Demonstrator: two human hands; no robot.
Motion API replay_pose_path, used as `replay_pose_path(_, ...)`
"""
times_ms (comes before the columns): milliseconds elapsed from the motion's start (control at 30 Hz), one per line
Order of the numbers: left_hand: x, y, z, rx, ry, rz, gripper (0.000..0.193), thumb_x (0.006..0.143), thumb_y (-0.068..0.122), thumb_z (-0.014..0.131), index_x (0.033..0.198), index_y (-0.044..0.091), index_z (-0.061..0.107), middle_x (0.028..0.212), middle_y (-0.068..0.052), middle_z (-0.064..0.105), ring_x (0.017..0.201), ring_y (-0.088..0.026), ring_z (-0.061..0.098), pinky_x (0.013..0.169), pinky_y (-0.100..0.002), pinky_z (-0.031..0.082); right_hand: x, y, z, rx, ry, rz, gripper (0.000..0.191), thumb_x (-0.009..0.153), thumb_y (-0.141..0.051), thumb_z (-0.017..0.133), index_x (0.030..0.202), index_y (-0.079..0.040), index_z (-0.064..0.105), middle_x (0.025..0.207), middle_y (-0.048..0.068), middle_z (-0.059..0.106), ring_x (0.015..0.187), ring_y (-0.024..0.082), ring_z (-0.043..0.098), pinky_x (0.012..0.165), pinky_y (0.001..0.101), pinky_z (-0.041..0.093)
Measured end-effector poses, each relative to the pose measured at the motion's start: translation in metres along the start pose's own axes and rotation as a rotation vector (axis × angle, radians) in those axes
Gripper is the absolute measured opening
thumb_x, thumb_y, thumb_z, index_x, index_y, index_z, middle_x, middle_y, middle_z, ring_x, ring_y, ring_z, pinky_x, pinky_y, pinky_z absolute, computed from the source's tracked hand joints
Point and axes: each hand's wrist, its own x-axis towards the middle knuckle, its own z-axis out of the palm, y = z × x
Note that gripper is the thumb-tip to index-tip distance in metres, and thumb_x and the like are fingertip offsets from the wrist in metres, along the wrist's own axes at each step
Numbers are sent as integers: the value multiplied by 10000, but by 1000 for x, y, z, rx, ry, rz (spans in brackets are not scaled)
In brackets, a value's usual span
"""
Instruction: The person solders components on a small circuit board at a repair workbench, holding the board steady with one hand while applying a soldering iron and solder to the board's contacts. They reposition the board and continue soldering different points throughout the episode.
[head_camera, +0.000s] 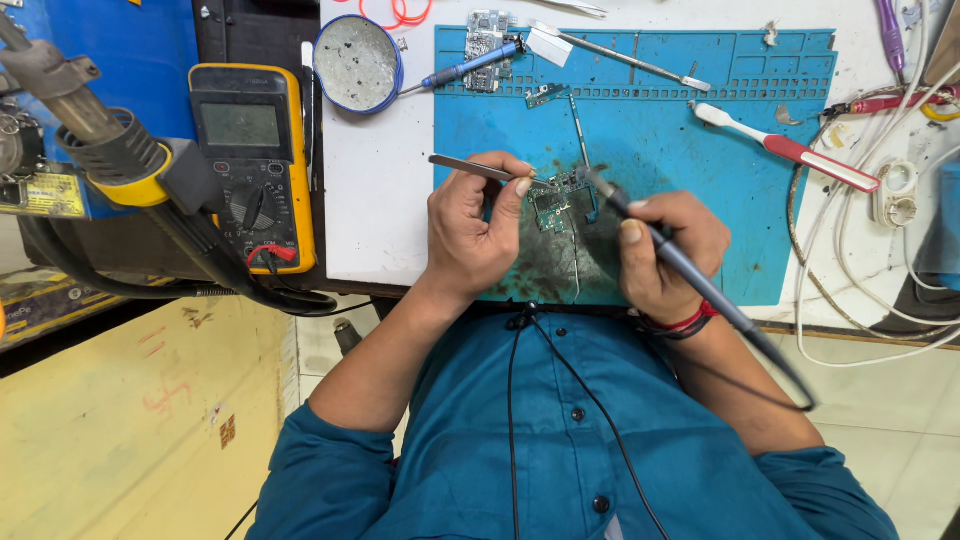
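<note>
Your left hand is pinched tight around thin steel tweezers, tips down on the small green circuit board at mat centre. Your right hand is wrapped firmly round a black soldering iron, its tip at the board's 1 o'clock corner. I'd keep both wrists planted on the blue silicone mat. The red-handled toothbrush sits at 3 o'clock, handy for cleanup.
</note>
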Motion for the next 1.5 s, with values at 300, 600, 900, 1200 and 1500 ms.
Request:
replay_pose_path(300, -1, 0, 0, 48, -22, 9, 65, 1041, 41, 656, 1100, 29, 630, 900, -34, 695, 676, -77, 598, 626, -245, 487, -4, 3, 0, -91, -63, -86, 169, 1049, -181, 675, 1072, -29, 605, 904, 141, 681, 733, 280, 663, 636, 336, 501)
replay_pose_path(600, 3, 6, 0, 124, -32, 30, 58, 1012, 33, 678, 1054, 28, 638, 907, -58, 691, 644, -111, 608, 599, -268, 487, 5, -4, 1, -38, -137, -139, 88, 1020, -86, 655, 995, -39, 586, 813, 116, 666, 675, 274, 650, 609, 347, 515)
replay_pose_path(900, 3, 8, 0, 124, -28, 34, 66, 1010, 25, 680, 1053, 26, 631, 935, -59, 696, 655, -108, 619, 607, -265, 499, 8, -7, 3, -29, -143, -153, 104, 1032, -90, 664, 995, -39, 581, 817, 113, 681, 676, 269, 657, 623, 351, 521)
replay_pose_path(1200, 3, 7, 0, 119, -35, 19, 64, 1004, 15, 682, 1049, 23, 636, 917, -58, 693, 638, -106, 609, 594, -265, 490, 8, -6, 3, -42, -143, -160, 92, 1019, -89, 660, 998, -39, 586, 799, 114, 671, 664, 272, 652, 630, 364, 517)
replay_pose_path(1500, 2, 7, 1, 99, -35, 13, 69, 995, 9, 686, 1046, 23, 641, 922, -50, 701, 649, -106, 621, 601, -260, 504, 7, -7, 3, -32, -134, -148, 103, 1015, -87, 669, 986, -35, 585, 806, 112, 679, 660, 265, 655, 626, 356, 518)
